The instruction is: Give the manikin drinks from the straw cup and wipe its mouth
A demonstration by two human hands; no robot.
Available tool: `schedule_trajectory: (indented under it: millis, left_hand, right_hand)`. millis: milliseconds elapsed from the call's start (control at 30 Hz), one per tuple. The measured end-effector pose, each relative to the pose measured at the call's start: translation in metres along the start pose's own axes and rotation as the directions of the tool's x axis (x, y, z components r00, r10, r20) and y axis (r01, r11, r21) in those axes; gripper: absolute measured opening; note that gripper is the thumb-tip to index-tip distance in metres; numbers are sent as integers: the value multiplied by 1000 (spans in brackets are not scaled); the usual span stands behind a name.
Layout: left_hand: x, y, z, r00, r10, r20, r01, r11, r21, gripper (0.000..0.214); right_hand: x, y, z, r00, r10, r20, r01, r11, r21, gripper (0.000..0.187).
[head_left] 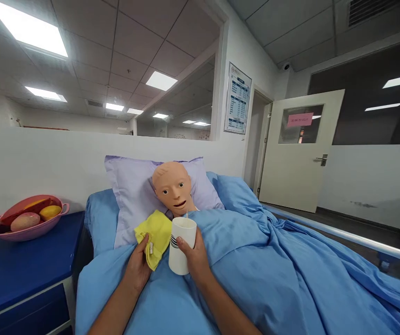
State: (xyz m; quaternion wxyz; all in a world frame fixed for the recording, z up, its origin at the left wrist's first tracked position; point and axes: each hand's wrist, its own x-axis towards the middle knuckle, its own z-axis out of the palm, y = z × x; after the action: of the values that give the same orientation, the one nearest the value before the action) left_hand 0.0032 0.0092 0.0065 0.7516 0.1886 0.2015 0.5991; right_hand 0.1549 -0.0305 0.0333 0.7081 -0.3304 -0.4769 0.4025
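Head camera, from the left: one pink oval bowl with side handles sits on a dark blue cabinet top, its raised wall presumably there to keep round things from rolling off. At least three fruit-like pieces show in it: a long dark red one, a round pinkish one and a rounded yellow one. Next, one lavender fabric pillow props up one bald tan manikin head, apparently to keep it raised. Of two bare hands, the left hand pinches one bright yellow cloth at its near edge, thumb in front, other fingertips hidden; the cloth lies spread near the chin, perhaps gripped there to leave most of it free. Just beside it, one white cylindrical cup with dark stripes stands almost upright in the right hand, likely to avoid spilling, though its contents cannot be seen. The thumb presses the near wall; the other fingers are mostly hidden behind. One thin, pale, straw-like rod shows at the far rim. Farther right lie one blue fabric quilt and one pale bed rail.
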Motion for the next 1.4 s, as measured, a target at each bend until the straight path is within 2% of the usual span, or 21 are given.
schedule_trajectory:
  millis: [267, 567, 1033, 1400]
  left_hand:
    - [1, 1, -16, 996, -16, 92, 20, 999, -46, 48]
    - [-3, 1, -15, 993, -13, 117, 22, 997, -80, 53]
    - [2, -1, -22, 990, 3, 141, 4, 999, -45, 53]
    - [2, -1, -25, 988, -18, 151, 27, 998, -60, 53]
  right_hand:
    - [0, 2, -3, 997, 26, 71, -17, 992, -127, 55]
    - [5, 6, -2, 992, 117, 44, -113, 990, -80, 59]
    - [10, 8, 0, 991, 130, 42, -129, 991, -39, 61]
    - [9, 5, 1, 992, 112, 64, -107, 991, -75, 59]
